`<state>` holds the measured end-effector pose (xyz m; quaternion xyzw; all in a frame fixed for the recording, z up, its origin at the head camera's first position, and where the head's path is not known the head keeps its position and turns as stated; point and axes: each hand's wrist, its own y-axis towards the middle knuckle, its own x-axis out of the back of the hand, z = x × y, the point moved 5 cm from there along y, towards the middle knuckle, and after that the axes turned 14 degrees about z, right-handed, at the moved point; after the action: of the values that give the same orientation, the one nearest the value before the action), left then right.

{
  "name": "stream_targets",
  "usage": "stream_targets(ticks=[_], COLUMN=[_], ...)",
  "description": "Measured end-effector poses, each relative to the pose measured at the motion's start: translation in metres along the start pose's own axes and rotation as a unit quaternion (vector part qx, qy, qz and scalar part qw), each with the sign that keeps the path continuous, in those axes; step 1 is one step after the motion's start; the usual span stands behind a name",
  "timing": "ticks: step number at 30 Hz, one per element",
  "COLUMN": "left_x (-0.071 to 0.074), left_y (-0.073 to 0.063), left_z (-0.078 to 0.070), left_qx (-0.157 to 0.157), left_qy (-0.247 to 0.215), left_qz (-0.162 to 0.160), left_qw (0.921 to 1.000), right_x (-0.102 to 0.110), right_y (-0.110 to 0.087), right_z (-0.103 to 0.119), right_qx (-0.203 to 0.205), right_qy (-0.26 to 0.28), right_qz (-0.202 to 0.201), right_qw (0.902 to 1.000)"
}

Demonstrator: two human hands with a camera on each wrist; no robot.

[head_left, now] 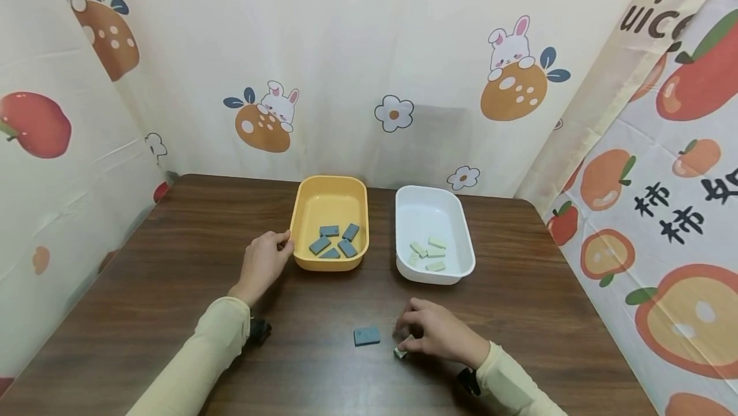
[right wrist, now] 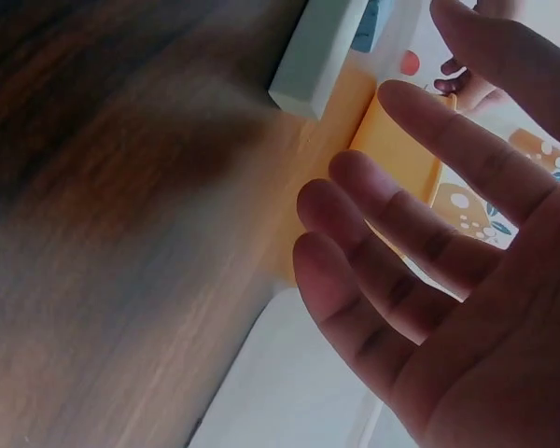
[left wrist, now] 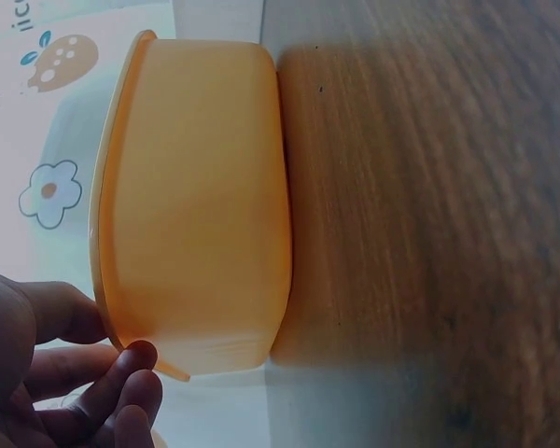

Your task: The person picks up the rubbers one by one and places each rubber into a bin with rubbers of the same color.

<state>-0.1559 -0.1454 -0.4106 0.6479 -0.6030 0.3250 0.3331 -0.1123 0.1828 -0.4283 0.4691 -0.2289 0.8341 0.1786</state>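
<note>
My left hand (head_left: 266,266) pinches the rim of a yellow plastic bin (left wrist: 196,205) at its near left side. Several blue-grey rectangular tiles (head_left: 319,245) lie inside that bin. Over the table, my right hand (head_left: 441,332) hovers with its fingers apart and loosely bent. Close to its thumb and index finger, a small pale green block (head_left: 400,352) sits on the wood; in the right wrist view the same block (right wrist: 317,61) is clear of the fingers. One blue-grey tile (head_left: 366,336) lies flat just left of it.
A white plastic bin (head_left: 435,195) stands right of the yellow one, with several pale green blocks (head_left: 436,253) in its near end. Both bins rest toward the back of the dark wooden table (head_left: 190,230). Printed curtains (head_left: 357,147) hang behind and at the sides.
</note>
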Motion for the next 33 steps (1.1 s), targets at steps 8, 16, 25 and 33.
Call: stream_targets(ticks=[8,16,25,33], left_x=[0.000,0.000,0.001,0.001], left_y=[0.000,-0.001,0.000,0.001], left_z=[0.001,0.002,0.000,0.002], left_qx=[0.002,0.002,0.000,0.005], left_qy=[0.000,0.004,0.007,0.008], left_qz=[0.004,0.009,0.008,0.010], left_qw=[1.0000,0.9999,0.9999,0.9999], right_x=[-0.005,-0.010,-0.013,-0.014], right_y=[0.002,0.005,0.006,0.007], right_z=[0.003,0.003,0.007,0.011], right_qx=[0.001,0.002,0.003,0.008], right_qy=[0.015,0.007,-0.011,-0.009], right_qz=[0.025,0.046,0.037,0.040], right_qw=[0.9996,0.9989,0.9992,0.9991])
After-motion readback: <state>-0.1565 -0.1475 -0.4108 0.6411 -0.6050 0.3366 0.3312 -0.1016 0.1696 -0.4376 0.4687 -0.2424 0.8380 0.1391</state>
